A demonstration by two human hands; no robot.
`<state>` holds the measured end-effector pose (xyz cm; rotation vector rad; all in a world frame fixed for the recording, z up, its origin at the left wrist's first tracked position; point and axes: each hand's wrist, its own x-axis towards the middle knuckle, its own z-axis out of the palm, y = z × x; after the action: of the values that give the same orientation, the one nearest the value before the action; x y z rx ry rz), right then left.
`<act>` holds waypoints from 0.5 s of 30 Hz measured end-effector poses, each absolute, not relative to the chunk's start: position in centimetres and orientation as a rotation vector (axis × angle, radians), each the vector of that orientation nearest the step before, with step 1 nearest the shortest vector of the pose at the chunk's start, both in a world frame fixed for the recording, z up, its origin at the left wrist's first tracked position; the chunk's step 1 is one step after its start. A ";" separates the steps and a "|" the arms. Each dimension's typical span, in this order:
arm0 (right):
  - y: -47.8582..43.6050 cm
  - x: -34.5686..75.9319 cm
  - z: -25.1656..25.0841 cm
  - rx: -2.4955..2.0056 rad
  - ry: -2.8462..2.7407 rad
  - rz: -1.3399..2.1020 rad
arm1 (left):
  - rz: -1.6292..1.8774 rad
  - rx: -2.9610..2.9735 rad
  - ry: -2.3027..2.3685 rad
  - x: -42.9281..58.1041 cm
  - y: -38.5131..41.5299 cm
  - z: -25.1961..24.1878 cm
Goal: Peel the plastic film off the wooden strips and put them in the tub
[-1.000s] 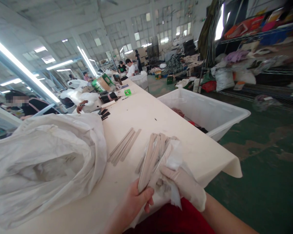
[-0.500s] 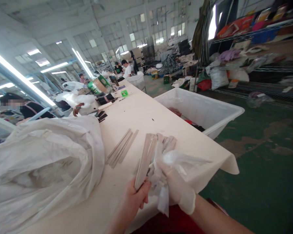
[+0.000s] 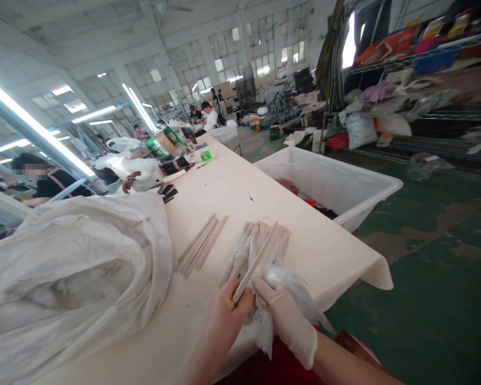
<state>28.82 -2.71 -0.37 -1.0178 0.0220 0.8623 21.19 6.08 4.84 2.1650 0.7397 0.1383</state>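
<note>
The left hand (image 3: pixel 224 313), bare, is clamped on the near end of a narrow greyish-beige strip (image 3: pixel 260 256), which slants away to the far right above a loose bundle of similar strips (image 3: pixel 282 240) at the near right part of the table (image 3: pixel 228 184). The right hand (image 3: pixel 286 323) wears a pale glove and lies just to the right of the left hand, its thumb side close to the held strip. Crumpled clear plastic film (image 3: pixel 299 289) gathers around the gloved fingers, hanging in a tail on the near side; I cannot tell whether those fingers are closed on it. Left of the bundle, a few loose strips (image 3: pixel 202 243) lie roughly side by side on the pale table covering. Further left slumps a large white sack (image 3: pixel 154 256) with its mouth open. Beyond it lie short black strips (image 3: pixel 169 192), and farther along stands a small bright green box (image 3: pixel 206 155). A white plastic bin (image 3: pixel 361 184) stands right of the table, holding dark and red material.
</note>
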 end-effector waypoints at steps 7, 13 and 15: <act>-3.3 33.2 -0.1 -0.603 0.058 0.974 | 0.263 2.452 1.013 23.0 14.4 1.1; -4.3 34.7 0.9 -0.553 0.118 1.084 | 0.221 2.428 1.049 23.7 16.3 -1.3; -4.5 34.6 1.3 -0.595 0.103 1.053 | 0.286 2.430 1.077 23.3 15.6 -0.3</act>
<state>34.57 -4.49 1.28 -0.5953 0.1031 1.0528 23.30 15.57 -0.28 2.4304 1.0775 0.2861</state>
